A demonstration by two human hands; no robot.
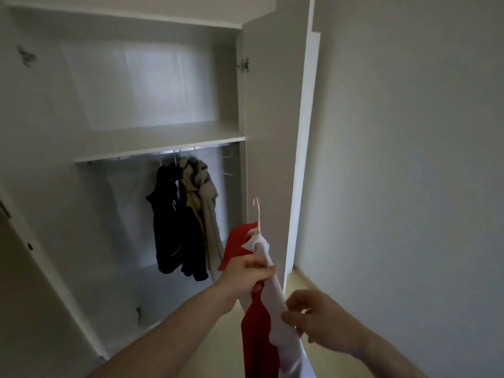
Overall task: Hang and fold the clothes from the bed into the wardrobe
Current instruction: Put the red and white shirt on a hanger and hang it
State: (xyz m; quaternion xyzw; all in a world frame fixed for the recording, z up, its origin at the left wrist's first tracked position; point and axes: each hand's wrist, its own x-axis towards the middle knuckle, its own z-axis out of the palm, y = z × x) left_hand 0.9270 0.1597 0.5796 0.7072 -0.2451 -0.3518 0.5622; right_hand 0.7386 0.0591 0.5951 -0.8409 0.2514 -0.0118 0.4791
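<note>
A red and white garment [261,317] on a pale hanger [257,214] is held up in front of the open white wardrobe [136,105], near its open right door [272,132]. The left hand [245,274] grips the garment just below the hanger's hook, fingers curled round the cloth. The right hand [316,317] pinches the white part lower down. Inside, dark and beige clothes [185,214] hang from the metal rail [163,154] under the white shelf [163,143].
</note>
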